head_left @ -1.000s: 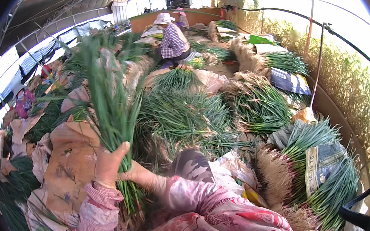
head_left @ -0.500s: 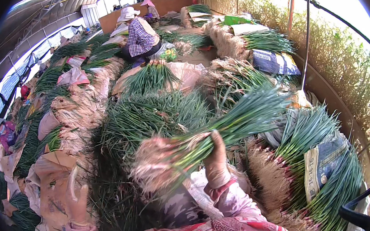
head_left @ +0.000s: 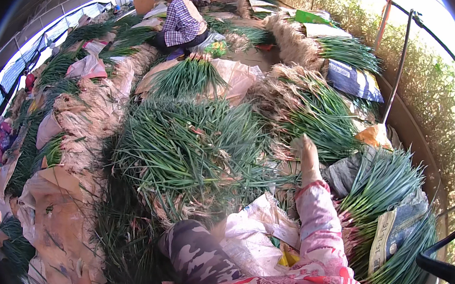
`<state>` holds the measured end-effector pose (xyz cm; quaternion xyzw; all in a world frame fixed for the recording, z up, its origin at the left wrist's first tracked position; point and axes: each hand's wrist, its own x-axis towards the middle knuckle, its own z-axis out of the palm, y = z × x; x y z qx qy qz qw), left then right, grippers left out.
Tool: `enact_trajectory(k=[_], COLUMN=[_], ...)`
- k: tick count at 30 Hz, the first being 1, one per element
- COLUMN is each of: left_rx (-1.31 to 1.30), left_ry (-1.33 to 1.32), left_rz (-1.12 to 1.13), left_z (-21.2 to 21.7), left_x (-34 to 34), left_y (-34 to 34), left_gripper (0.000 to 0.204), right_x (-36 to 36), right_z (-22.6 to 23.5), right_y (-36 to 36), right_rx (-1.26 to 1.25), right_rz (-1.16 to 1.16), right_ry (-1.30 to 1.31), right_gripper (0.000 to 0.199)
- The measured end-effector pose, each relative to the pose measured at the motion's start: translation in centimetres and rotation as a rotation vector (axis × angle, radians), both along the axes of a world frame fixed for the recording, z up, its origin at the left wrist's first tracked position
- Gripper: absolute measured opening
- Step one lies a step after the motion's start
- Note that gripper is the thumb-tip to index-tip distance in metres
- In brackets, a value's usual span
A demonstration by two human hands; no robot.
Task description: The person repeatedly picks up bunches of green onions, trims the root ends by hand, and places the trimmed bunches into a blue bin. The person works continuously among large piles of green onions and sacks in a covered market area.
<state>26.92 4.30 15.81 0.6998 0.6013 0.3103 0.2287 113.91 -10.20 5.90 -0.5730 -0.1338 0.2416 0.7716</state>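
Beside the big heap of green onions [head_left: 194,150], the right hand [head_left: 309,160] stretches out empty with fingers loosely open toward a rooted bundle [head_left: 307,108] just beyond it, roots turned one way for stacking; the left hand is out of sight.

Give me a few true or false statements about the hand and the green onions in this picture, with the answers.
1. The right hand reaches out over the green onion heap. True.
2. The right hand grips a full bundle. False: no bundle is in it.
3. Another person crouches among the piles at the far end. True.
4. The right sleeve is plain blue. False: it is pink and patterned.
5. The left hand holds a knife. False: it is out of view.
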Motion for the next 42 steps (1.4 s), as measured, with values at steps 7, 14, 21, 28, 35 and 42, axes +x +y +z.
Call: enact_trajectory(k=[7,14,21,28,35,42], left_rx=[-0.062,-0.014,-0.12,0.133,0.004,-0.165], left_ry=[0.143,0.222,-0.124,-0.374,-0.512,-0.764], left_rz=[0.006,0.07,0.275,0.369,0.598,0.579], left_z=[-0.1,0.8,4.4,6.0,1.3,-9.4], left_x=[0.3,-1.1,-1.9,-13.0,-25.0,-29.0], left_y=[1.8,0.6,-3.2,-6.7,-15.8,-19.6], left_gripper=[0.043,0.048,0.057,0.056,0.04,0.04], right_x=[2.8,0.1,-7.6,-20.6,-40.9,-65.2], right_z=[-13.6,-10.8,-14.4,-6.8,15.4,10.1], right_y=[-9.5,-12.0,-9.8,-2.0,13.1,28.0], right_rx=[-0.299,-0.352,-0.438,-0.456,-0.207,-0.096], right_rz=[-0.273,-0.11,0.364,0.731,1.164,1.362], right_ry=[-0.087,0.095,-0.266,-0.1,-0.528,-1.981], right_gripper=[0.046,0.038,0.039,0.038,0.041,0.066])
